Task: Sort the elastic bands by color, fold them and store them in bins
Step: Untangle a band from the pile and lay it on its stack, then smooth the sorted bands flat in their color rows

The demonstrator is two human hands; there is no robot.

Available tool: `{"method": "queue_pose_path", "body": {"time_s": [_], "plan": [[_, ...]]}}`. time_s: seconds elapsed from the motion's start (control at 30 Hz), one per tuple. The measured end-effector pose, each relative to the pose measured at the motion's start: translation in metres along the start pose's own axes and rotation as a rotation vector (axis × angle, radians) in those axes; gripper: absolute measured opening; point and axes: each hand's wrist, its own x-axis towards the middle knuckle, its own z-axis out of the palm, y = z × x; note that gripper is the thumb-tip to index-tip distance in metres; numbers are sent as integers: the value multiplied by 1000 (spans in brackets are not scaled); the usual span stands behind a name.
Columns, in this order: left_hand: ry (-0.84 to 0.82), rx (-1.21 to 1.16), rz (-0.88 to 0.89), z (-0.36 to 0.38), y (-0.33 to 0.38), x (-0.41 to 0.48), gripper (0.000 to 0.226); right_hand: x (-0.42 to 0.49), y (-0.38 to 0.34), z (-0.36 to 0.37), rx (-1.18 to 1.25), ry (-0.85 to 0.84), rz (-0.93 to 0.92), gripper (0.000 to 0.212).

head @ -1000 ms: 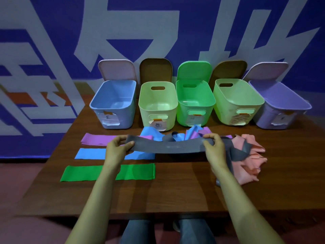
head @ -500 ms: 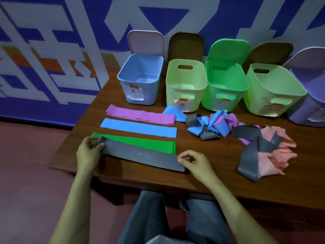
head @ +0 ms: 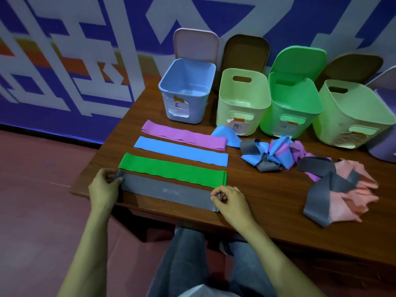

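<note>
Near table point(head: 267, 189) front edge: grey band point(head: 169, 192) lies flat, just beside green band point(head: 171, 171). Left hand point(head: 104, 187) pinches its left end, right hand point(head: 231, 202) pinches its right end. Blue bin point(head: 186, 91) label handwritten, unreadable. Purple bin point(head: 383, 151) cut off at the right.

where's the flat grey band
Head view, left: flat grey band lies along the table's near edge beside the green band, pinched by left hand and right hand.
</note>
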Motion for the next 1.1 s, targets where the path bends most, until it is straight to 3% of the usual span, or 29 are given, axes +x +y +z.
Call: {"method": "queue_pose_path", "body": {"time_s": [0.2, 0.3, 0.4, 0.57, 0.77, 1.1], "plan": [[51, 94, 43, 6, -4, 3, 30, 0, 1, 2, -13, 40, -17, 7], [127, 303, 104, 8, -2, -2, 26, 1, 2, -1, -38, 65, -22, 2], [93, 506, 171, 14, 6, -10, 19, 1, 0, -4, -131, 42, -65, 6], [100, 662, 134, 29, 13, -27, 23, -3, -4, -8, -199, 9, -114, 13], [42, 674, 235, 56, 36, -58, 31, -7, 5, -29, -166, 75, -113, 14], [-396, 337, 825, 157, 163, -153, 40, -5, 61, -109, -205, 377, 93, 25]]}}
